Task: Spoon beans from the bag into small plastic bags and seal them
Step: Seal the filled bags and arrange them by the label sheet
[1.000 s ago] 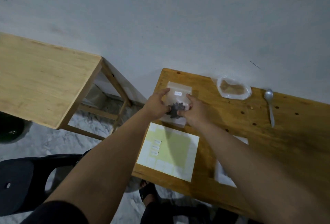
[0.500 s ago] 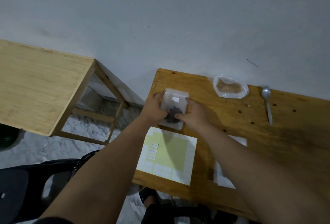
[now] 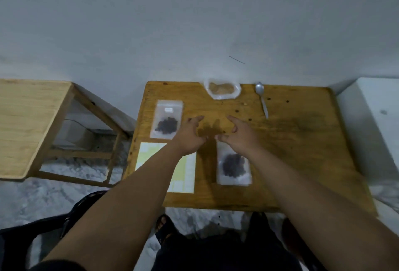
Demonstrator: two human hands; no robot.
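A small clear plastic bag [image 3: 167, 119] holding dark beans and bearing a white label lies flat at the wooden table's [image 3: 291, 152] far left. A second small bag of dark beans [image 3: 234, 166] lies nearer me, right of centre. My left hand [image 3: 190, 135] hovers beside the first bag with fingers spread and holds nothing. My right hand [image 3: 239, 135] hovers above the top edge of the second bag, fingers loosely bent, empty. A larger open bag of brown contents [image 3: 222, 88] sits at the far edge, and a metal spoon [image 3: 261, 98] lies to its right.
A sheet of yellow-and-white sticker labels [image 3: 185, 169] lies under my left forearm. A second, lighter wooden table [image 3: 28, 119] stands to the left, a white surface [image 3: 375, 124] to the right. A black chair [image 3: 49, 227] is at lower left. A few loose beans dot the tabletop.
Both hands have let go of the labelled bean bag, which now lies flat at the far left. The hands have drawn back toward the table's middle, and the view has shifted right.
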